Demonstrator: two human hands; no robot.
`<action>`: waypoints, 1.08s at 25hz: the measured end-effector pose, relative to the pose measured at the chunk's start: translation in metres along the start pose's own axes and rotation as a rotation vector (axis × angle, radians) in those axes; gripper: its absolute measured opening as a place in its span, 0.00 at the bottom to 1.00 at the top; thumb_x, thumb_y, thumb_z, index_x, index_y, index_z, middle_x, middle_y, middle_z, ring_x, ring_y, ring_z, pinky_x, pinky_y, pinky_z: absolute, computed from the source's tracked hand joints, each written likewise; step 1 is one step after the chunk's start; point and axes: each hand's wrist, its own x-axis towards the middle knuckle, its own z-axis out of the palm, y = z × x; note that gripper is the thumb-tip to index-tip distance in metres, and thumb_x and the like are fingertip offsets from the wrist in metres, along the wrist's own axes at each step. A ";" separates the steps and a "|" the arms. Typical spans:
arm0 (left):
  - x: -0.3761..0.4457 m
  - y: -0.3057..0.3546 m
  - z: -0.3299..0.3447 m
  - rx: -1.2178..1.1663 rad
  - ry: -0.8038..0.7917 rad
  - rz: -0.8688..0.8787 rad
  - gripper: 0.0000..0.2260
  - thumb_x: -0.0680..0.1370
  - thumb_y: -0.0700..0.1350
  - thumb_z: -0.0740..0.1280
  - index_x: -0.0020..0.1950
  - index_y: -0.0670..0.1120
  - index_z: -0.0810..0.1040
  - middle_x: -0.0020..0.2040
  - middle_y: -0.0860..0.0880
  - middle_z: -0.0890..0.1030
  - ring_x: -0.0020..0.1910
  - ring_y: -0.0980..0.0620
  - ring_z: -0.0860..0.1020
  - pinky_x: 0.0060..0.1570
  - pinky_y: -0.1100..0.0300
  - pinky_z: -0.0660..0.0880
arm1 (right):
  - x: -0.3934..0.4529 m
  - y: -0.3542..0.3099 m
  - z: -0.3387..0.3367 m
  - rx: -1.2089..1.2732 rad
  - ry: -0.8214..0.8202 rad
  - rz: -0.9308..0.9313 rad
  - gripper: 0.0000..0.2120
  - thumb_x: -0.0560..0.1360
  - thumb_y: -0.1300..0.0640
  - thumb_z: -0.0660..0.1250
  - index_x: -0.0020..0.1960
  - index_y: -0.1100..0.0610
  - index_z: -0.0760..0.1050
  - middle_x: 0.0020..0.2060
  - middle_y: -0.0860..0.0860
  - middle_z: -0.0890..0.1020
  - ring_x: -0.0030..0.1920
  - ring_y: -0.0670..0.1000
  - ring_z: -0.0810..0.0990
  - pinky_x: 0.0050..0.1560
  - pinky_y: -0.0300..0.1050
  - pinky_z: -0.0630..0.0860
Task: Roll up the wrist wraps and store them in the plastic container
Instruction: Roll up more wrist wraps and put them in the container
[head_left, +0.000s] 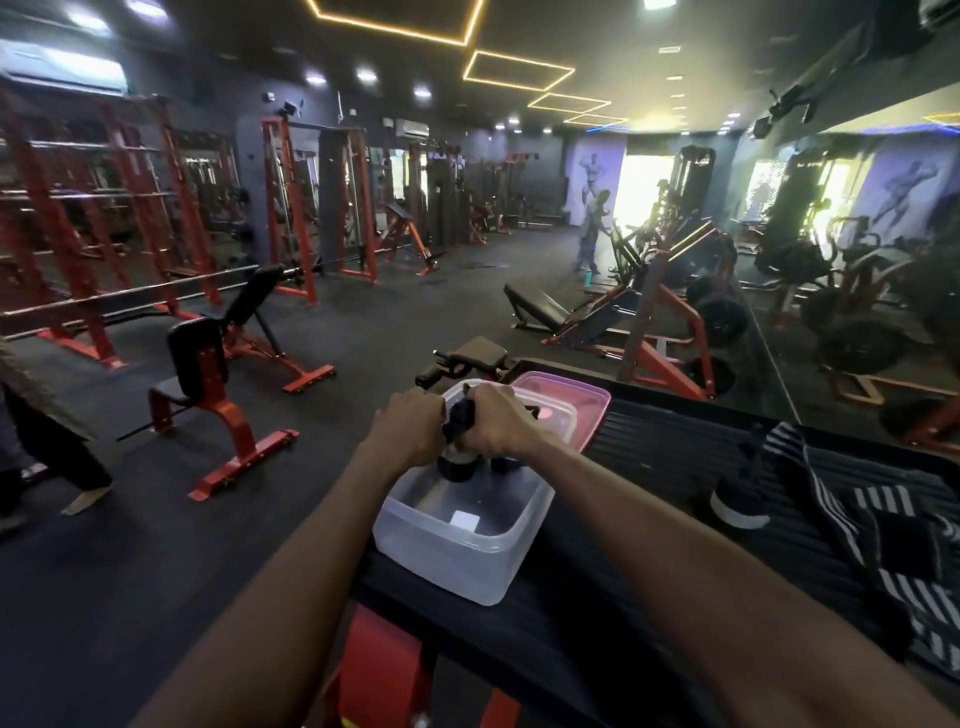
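Observation:
A clear plastic container stands on a black ribbed platform. Above its far end, my left hand and my right hand both grip a black wrist wrap between them. Inside the container lie two dark rolled wraps below my hands. A pink lid lies beyond the container. More black-and-white striped wraps lie unrolled on the platform at right, beside one rolled wrap.
The platform's red frame shows below the container. Red and black benches and racks stand on the dark gym floor to the left. A person's leg is at the far left edge. Weight machines fill the right.

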 end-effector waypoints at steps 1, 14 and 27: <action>0.002 -0.002 0.001 -0.020 0.008 0.022 0.09 0.76 0.43 0.64 0.54 0.42 0.78 0.57 0.37 0.79 0.56 0.34 0.77 0.54 0.45 0.76 | 0.005 0.000 0.006 -0.031 -0.012 -0.005 0.12 0.62 0.51 0.75 0.39 0.58 0.81 0.38 0.54 0.85 0.41 0.53 0.84 0.40 0.47 0.78; 0.012 -0.007 0.008 -0.071 -0.030 0.011 0.14 0.77 0.46 0.64 0.61 0.46 0.73 0.62 0.41 0.75 0.60 0.35 0.77 0.55 0.44 0.74 | 0.024 0.004 0.034 -0.128 -0.058 0.051 0.18 0.62 0.50 0.69 0.45 0.61 0.77 0.44 0.59 0.82 0.45 0.60 0.83 0.39 0.43 0.70; 0.021 0.003 0.002 -0.143 -0.025 0.024 0.20 0.74 0.41 0.62 0.66 0.42 0.72 0.65 0.39 0.71 0.61 0.35 0.75 0.59 0.42 0.75 | 0.022 0.047 -0.011 -0.316 -0.045 0.202 0.06 0.69 0.61 0.67 0.46 0.57 0.75 0.52 0.61 0.81 0.53 0.63 0.80 0.44 0.50 0.78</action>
